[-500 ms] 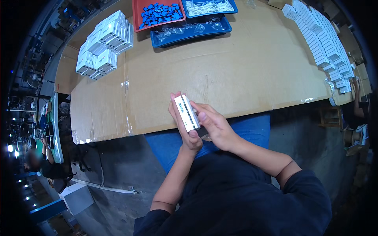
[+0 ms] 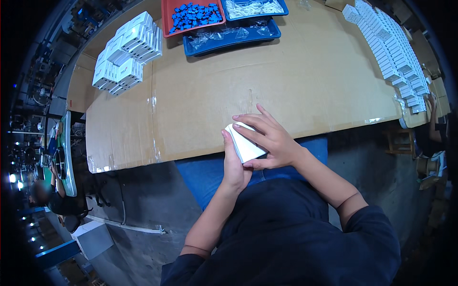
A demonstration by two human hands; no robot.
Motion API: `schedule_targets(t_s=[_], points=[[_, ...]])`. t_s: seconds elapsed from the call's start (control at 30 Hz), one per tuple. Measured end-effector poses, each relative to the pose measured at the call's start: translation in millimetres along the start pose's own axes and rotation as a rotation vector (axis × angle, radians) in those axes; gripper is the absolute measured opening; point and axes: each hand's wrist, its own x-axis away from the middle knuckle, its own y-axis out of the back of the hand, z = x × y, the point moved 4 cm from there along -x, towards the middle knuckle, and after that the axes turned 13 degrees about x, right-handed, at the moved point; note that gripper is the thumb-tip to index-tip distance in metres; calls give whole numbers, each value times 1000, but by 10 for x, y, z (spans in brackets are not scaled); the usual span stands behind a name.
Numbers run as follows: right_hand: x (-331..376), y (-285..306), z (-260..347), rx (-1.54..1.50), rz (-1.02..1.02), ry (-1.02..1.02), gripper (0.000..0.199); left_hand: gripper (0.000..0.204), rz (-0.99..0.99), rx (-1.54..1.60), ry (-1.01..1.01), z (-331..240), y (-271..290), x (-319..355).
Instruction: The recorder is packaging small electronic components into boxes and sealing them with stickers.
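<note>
A small white box [image 2: 246, 148] is held between both hands, just off the table's near edge and above my lap. Its plain white face is turned up. My left hand [image 2: 234, 168] is closed round its left side and underneath, with the thumb along the edge. My right hand [image 2: 277, 144] lies over the right side of the box, fingers across the top face and thumb at the near end. The underside of the box and most of the left fingers are hidden.
Stacked white boxes [image 2: 129, 43] stand at the table's far left; long rows of boxes [image 2: 392, 55] line the right. At the back are a red tray [image 2: 166, 21] of blue pieces, a blue tray [image 2: 285, 10] of white pieces and another blue tray [image 2: 210, 49] with clear plastic bits.
The box has turned so its plain broad face is up instead of the printed narrow side. My right hand has moved up and over it, and the left hand has shifted slightly right.
</note>
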Motion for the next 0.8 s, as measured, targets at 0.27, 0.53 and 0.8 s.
schedule_targets(t_s=[0.27,0.53,0.8], points=[[33,7,-11,45,-300,182,78,74,-6,-18,5,89,-45,29],[79,-57,-7,17,-364,201,75,72,10,-29,3,87,-70,53],[134,-119,-92,-60,-365,183,81,76,-2,-57,36,120,-25,27]])
